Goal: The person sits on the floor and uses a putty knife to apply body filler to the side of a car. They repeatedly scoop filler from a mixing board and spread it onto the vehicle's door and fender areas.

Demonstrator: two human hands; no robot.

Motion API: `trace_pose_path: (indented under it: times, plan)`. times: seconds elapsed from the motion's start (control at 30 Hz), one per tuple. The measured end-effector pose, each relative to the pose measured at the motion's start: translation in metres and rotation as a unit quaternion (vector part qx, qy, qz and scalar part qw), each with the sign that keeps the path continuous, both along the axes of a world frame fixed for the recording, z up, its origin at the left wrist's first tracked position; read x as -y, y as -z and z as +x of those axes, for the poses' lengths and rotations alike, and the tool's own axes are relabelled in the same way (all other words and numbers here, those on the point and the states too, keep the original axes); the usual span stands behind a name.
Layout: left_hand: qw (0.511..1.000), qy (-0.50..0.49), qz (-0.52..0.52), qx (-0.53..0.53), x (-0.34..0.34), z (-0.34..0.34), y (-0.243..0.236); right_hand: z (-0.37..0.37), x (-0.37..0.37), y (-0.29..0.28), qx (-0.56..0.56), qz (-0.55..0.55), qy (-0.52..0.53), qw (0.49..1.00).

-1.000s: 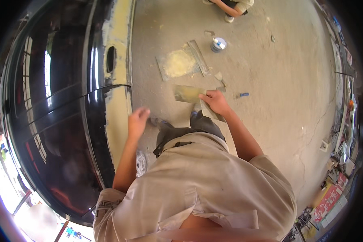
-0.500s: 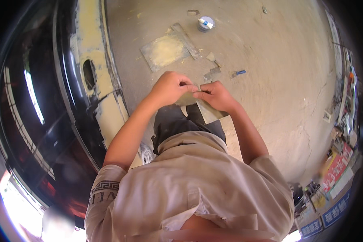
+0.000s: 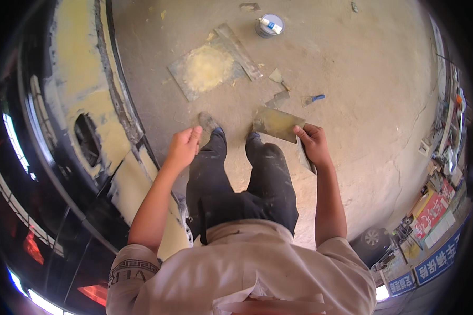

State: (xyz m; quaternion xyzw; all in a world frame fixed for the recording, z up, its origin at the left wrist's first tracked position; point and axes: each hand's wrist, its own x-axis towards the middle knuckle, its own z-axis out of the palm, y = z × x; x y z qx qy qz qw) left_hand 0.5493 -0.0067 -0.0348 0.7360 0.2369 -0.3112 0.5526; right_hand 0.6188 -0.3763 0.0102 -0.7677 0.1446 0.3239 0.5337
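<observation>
My right hand (image 3: 314, 144) grips a thin rectangular sheet (image 3: 277, 124), olive-grey with yellowish smears, pinched at its right end under the thumb. A second narrow flat piece (image 3: 304, 157) shows below the same hand. My left hand (image 3: 185, 147) is closed, fingers curled and thumb pressed against them, in front of my left thigh. Whatever it may hold is hidden. To its left stands a dark vehicle's side panel (image 3: 71, 68), coated in patchy yellow filler and pierced by a dark oval opening (image 3: 87, 139).
On the floor ahead lie a board (image 3: 180, 73) heaped with yellow powder or paste, a long flat strip (image 3: 239, 50), a putty knife (image 3: 278, 77) and a blue-handled scraper (image 3: 314, 98). A lidded tin (image 3: 269, 26) carries a white tube. Clutter and signs (image 3: 431, 215) line the right.
My hands were together in front of me and have parted, left hand leftward, right hand rightward with the sheet. The view has shifted, showing my legs and shoes.
</observation>
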Motion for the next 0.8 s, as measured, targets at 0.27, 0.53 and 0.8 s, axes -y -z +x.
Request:
trace_pose_path:
  times: [0.27,0.53,0.8]
  plan:
    - [0.994,-0.091,-0.061,0.028,0.037,0.016,0.224,0.017,-0.01,0.218,-0.081,0.066,0.027,0.994]
    - [0.993,0.032,0.092,0.07,0.04,0.053,0.303,0.037,0.009,0.394,-0.078,0.096,-0.051,0.991]
    - [0.928,0.068,0.212,0.298,0.018,0.009,0.298,0.101,-0.009,0.474,0.136,0.091,-0.236,0.958]
